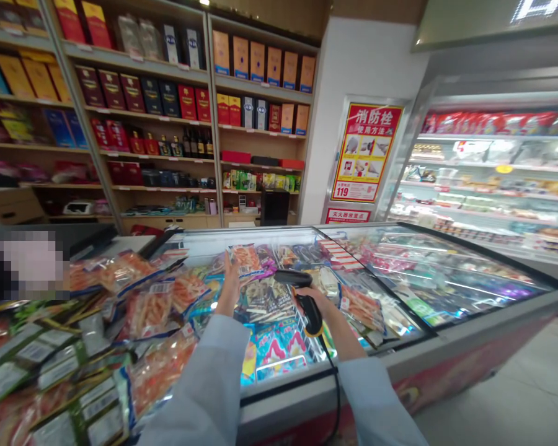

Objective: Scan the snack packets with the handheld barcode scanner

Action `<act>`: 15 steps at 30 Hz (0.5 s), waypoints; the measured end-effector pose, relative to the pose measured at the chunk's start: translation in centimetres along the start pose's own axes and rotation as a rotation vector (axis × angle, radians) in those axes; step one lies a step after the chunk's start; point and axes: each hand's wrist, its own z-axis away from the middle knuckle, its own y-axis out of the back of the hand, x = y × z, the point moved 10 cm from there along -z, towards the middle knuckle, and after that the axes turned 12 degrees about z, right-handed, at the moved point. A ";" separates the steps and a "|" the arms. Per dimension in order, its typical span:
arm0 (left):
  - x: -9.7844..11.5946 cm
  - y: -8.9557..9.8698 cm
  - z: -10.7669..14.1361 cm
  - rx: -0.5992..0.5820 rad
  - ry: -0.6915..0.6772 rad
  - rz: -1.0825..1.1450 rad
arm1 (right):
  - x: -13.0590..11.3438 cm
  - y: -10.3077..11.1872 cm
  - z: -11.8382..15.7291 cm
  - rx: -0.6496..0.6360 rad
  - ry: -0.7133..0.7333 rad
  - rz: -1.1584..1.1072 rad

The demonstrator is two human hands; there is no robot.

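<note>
Two hands (231,282) (324,305): packet (245,257) in left, scanner (309,313) in right.

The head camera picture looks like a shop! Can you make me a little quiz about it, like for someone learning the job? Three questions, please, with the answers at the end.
1. Fill in the blank: the right hand grips a black, corded ____.
2. True or false: the poster with 119 on it is mostly green.
3. Choose one: which hand holds up a packet? (a) left (b) right

Key:
1. scanner
2. False; it is mostly red and yellow.
3. (a), the left hand.
</note>
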 end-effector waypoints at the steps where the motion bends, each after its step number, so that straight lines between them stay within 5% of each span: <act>1: 0.0 0.0 0.0 -0.005 -0.012 -0.026 | -0.2 -0.2 0.1 -0.003 0.010 0.015; 15: 0.1 -0.3 0.4 0.036 0.018 -0.031 | -0.1 -0.4 0.5 -0.019 -0.013 -0.009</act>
